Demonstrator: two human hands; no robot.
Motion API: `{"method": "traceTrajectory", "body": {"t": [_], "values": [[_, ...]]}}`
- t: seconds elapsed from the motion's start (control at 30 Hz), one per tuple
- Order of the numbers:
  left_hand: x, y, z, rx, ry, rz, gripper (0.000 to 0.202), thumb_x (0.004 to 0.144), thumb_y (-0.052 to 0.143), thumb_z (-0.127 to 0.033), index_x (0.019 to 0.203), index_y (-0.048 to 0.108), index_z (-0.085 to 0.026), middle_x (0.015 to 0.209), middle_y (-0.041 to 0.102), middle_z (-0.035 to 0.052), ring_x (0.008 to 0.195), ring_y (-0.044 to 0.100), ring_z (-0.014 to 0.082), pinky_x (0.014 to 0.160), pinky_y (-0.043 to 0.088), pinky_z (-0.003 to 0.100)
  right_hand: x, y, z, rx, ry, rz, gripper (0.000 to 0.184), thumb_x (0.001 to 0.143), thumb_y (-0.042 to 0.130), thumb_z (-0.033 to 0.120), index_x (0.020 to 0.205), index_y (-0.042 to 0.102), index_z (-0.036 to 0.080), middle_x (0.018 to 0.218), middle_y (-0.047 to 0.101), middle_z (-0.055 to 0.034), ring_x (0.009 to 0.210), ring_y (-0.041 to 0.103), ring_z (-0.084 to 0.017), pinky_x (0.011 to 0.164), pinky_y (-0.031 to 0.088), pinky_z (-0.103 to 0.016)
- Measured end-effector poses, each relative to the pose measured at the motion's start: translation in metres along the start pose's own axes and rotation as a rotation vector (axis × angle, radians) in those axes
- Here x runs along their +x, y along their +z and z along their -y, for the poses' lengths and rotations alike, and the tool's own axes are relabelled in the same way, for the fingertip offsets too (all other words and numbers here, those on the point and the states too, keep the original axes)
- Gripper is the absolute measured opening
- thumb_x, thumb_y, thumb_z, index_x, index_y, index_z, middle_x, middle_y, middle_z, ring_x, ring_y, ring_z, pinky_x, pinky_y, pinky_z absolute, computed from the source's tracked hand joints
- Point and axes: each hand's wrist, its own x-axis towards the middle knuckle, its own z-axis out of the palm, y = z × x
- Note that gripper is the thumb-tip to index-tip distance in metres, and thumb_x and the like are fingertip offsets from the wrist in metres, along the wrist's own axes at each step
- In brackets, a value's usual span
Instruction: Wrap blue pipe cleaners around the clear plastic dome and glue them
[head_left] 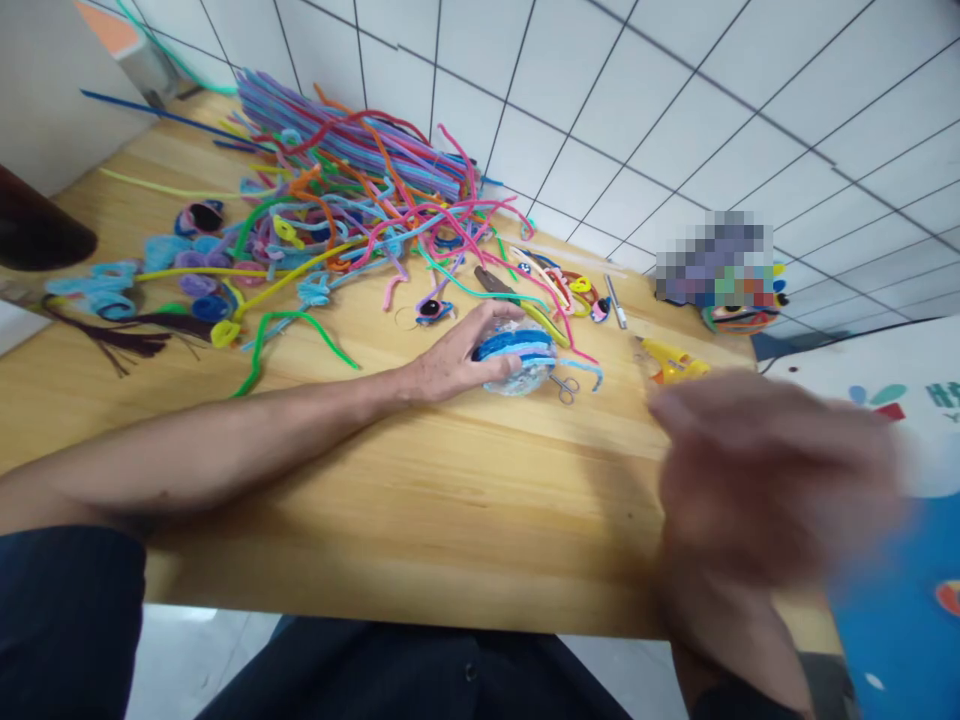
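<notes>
My left hand point(457, 355) reaches across the wooden table point(420, 500) and grips a clear round object wrapped in blue pipe cleaner point(517, 358). My right hand point(765, 470) is raised close to the camera at the right and is blurred; nothing shows in it, and its fingers look loosely curled. Small scissors point(566, 387) lie just right of the blue-wrapped object. A yellow glue gun point(673, 362) lies beyond my right hand.
A big heap of coloured pipe cleaners point(352, 190) covers the far left of the table, with coiled pieces point(112, 290) at the left edge. A pen point(616, 302) and bent shapes point(570, 290) lie at the far edge. Tiled wall behind.
</notes>
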Motion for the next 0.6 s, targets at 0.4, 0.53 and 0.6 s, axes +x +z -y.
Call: {"method": "traceTrajectory", "body": {"t": [0.4,0.53,0.6], "values": [[-0.002,0.004,-0.002,-0.011,0.055,-0.003,0.066,0.098,0.071,-0.069,0.143,0.055,-0.024,0.143,0.062,0.0140,0.136,0.064,0.0323,0.118,0.055,0.050,0.022,0.058,-0.031,0.156,0.124,-0.003,0.013,0.094,0.072,0.029,0.082,0.069,0.026,0.082,0.075,-0.0003,0.076,0.067,-0.019,0.075,0.057,-0.036],[-0.002,0.003,-0.001,0.012,0.042,-0.010,0.065,0.097,0.072,-0.070,0.142,0.055,-0.025,0.143,0.062,0.0145,0.137,0.063,0.0344,0.120,0.053,0.055,0.022,0.058,-0.030,0.198,0.125,0.017,0.011,0.094,0.072,0.028,0.084,0.070,0.025,0.081,0.075,0.0003,0.074,0.067,-0.018,0.072,0.055,-0.034],[-0.003,0.003,0.000,0.021,0.047,-0.007,0.065,0.098,0.071,-0.069,0.143,0.054,-0.025,0.143,0.061,0.0144,0.137,0.062,0.0344,0.120,0.053,0.055,0.022,0.059,-0.031,0.211,0.092,0.018,0.008,0.095,0.073,0.026,0.087,0.072,0.025,0.084,0.076,0.0001,0.077,0.068,-0.018,0.075,0.056,-0.033]]}}
